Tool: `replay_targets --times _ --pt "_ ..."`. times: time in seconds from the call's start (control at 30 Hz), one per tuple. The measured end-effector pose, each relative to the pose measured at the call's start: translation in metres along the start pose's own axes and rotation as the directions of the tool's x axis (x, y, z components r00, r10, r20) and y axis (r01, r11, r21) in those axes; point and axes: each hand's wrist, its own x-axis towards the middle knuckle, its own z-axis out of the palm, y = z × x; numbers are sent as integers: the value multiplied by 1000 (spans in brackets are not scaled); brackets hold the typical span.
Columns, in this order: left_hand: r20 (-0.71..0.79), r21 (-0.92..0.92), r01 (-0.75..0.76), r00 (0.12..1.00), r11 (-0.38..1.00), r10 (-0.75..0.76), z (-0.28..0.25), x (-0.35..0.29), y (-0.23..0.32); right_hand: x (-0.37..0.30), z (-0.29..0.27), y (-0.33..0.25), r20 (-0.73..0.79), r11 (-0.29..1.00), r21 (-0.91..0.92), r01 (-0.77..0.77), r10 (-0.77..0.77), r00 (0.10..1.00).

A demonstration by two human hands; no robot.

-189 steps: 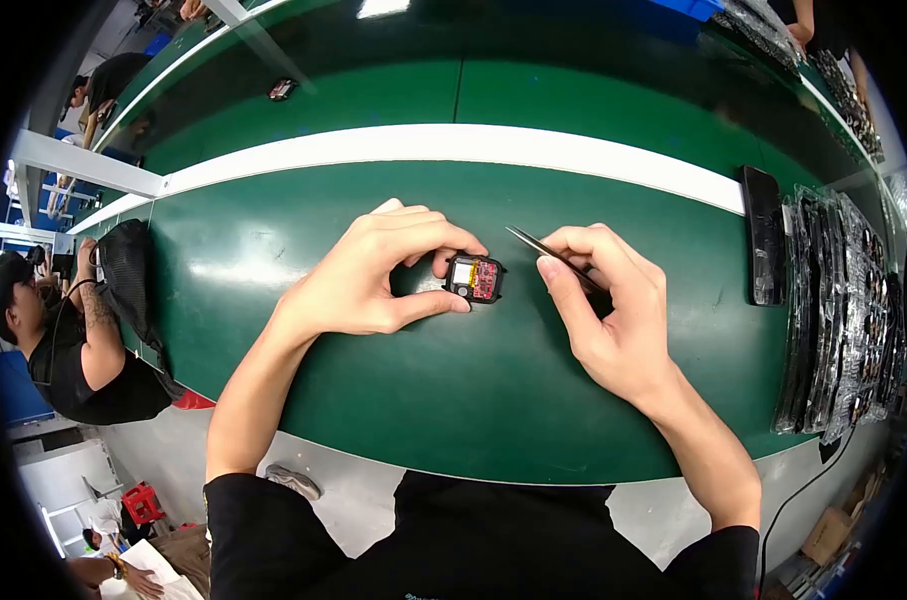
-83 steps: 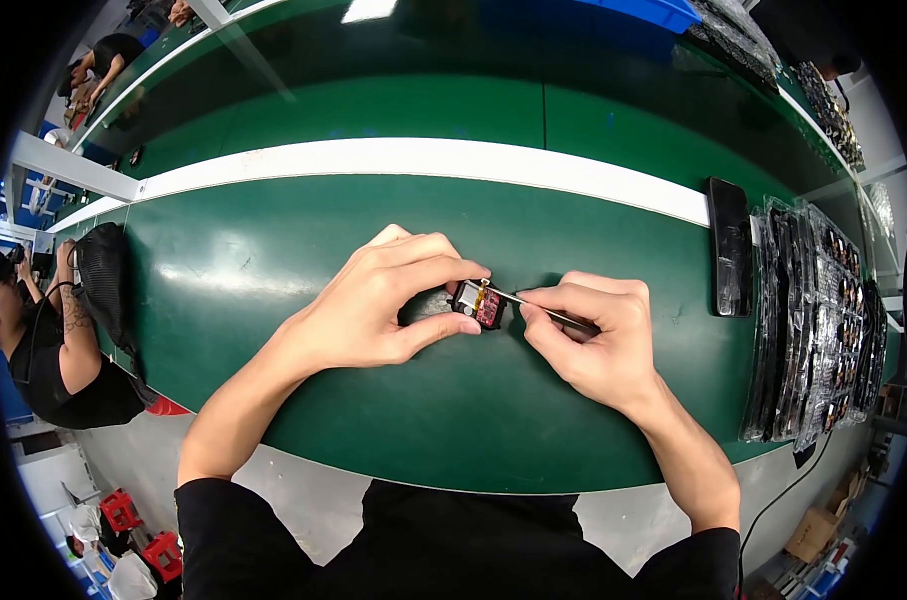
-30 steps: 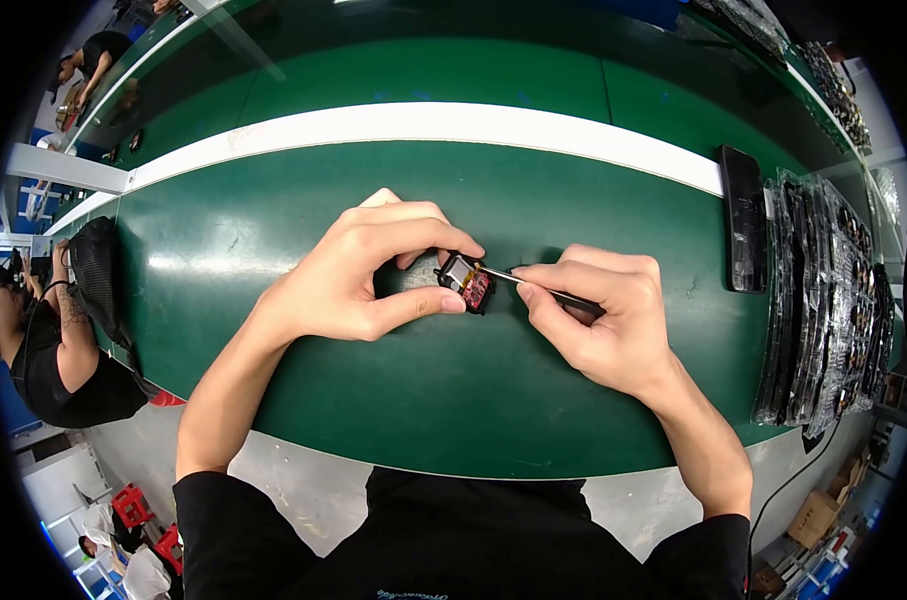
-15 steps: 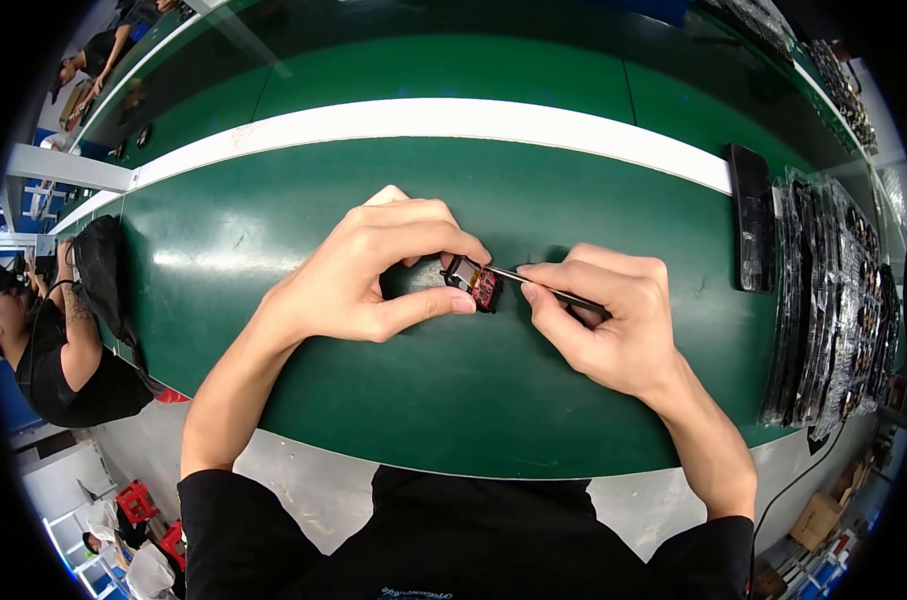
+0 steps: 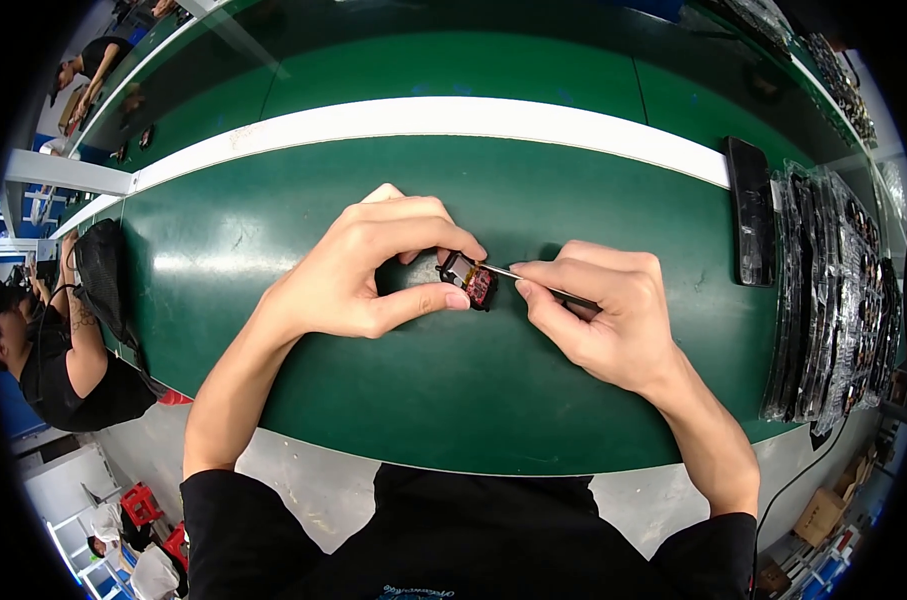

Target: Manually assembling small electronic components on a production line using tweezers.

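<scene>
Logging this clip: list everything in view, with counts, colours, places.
Table: 1, green, centre
Device: 1, black and red, in left hand
Tool: 1, silver and dark, in right hand
Phone-like slab: 1, black, right
Trays: count unclear, clear and black, right
Rail: 1, white, behind hands
Mesh item: 1, black, left
Co-workers: at least 3, dark or white clothes, left
Stools: 2, red, lower left
Box: at least 1, brown, lower right
Cable: 1, black, lower right
Hands: 2, bare, over table
Sleeves: 2, black, lower edge

Grey floor (image 5: 308,480) shows beside the green workbench (image 5: 473,400).
</scene>
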Motion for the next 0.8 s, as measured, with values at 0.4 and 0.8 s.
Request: replay_targets --times 0.4,0.8 --pt "-24 -8 -88 996 996 88 3 0 -2 -2 1 1 -14 1000 -12 21 -21 1000" --pt "-9 -11 -4 1000 1000 4 0 1 5 -4 3 2 -11 995 -59 81 -81 997"
